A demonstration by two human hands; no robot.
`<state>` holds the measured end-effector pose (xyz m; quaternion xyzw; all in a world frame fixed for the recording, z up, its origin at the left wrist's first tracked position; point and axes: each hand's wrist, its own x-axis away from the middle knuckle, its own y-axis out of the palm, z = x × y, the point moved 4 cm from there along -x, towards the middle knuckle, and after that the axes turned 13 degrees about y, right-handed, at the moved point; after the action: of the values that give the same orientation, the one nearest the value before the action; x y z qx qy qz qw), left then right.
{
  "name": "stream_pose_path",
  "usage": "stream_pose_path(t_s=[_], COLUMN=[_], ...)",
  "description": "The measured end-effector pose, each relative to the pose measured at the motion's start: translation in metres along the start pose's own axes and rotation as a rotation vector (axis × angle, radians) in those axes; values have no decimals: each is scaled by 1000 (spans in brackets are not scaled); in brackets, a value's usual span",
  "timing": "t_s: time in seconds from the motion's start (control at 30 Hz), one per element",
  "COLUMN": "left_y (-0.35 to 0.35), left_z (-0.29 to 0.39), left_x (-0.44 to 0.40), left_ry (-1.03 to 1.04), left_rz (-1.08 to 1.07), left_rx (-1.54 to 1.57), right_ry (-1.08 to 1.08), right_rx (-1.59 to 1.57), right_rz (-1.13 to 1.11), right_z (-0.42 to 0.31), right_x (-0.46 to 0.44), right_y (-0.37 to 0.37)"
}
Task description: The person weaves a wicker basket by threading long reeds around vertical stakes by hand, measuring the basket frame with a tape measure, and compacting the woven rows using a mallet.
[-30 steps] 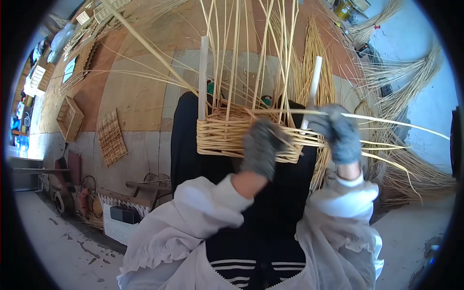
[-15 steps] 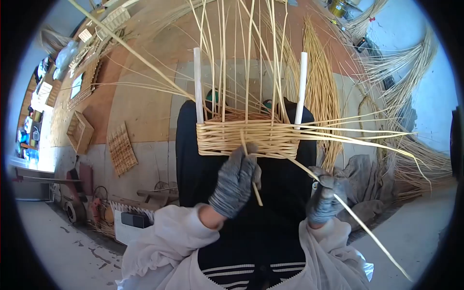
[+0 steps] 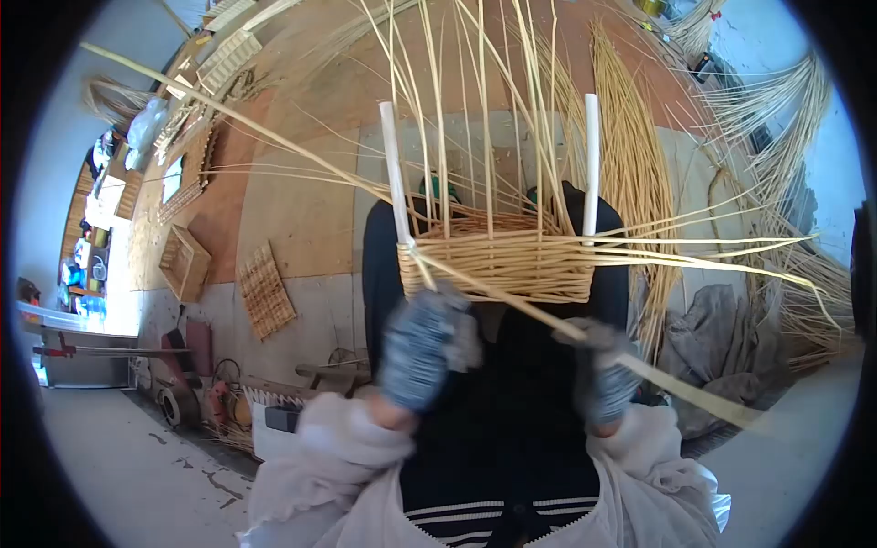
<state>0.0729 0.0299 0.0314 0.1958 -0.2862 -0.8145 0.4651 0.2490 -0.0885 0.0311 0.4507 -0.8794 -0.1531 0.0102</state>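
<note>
A partly woven wicker basket (image 3: 512,265) rests across my lap, with tall upright canes rising from it and a white post at each near corner. My gloved left hand (image 3: 425,347) is closed at the basket's lower left corner, around the lower end of a short cane; motion blurs it. In my gloved right hand (image 3: 605,370) is a long cane (image 3: 512,300), which runs from the basket's left corner across its front and out to the lower right. Several loose canes (image 3: 731,251) stick out to the right of the basket.
A large bundle of canes (image 3: 635,164) lies beyond the basket on the right. Grey cloth (image 3: 708,352) lies beside my right knee. On the left are a woven panel (image 3: 266,292), a small basket (image 3: 185,265) and a tool with a wheel (image 3: 176,405).
My left hand has gone from the middle of the basket's front to its left corner. The long cane now starts at that corner, still held in my right hand.
</note>
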Motion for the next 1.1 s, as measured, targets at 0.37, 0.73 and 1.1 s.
stream_pose_path(t_s=[0.37, 0.73, 1.1], left_y=[-7, 50, 2], left_z=[60, -68, -29], left_x=[-21, -85, -93], left_ry=[872, 176, 232], left_rz=[163, -863, -358], left_rx=[-2355, -2023, -1524], right_ry=[-93, 137, 671], right_rx=[113, 107, -117], right_rz=[222, 241, 145], right_z=[-37, -22, 8], right_x=[-51, -59, -92], right_y=[-41, -54, -58])
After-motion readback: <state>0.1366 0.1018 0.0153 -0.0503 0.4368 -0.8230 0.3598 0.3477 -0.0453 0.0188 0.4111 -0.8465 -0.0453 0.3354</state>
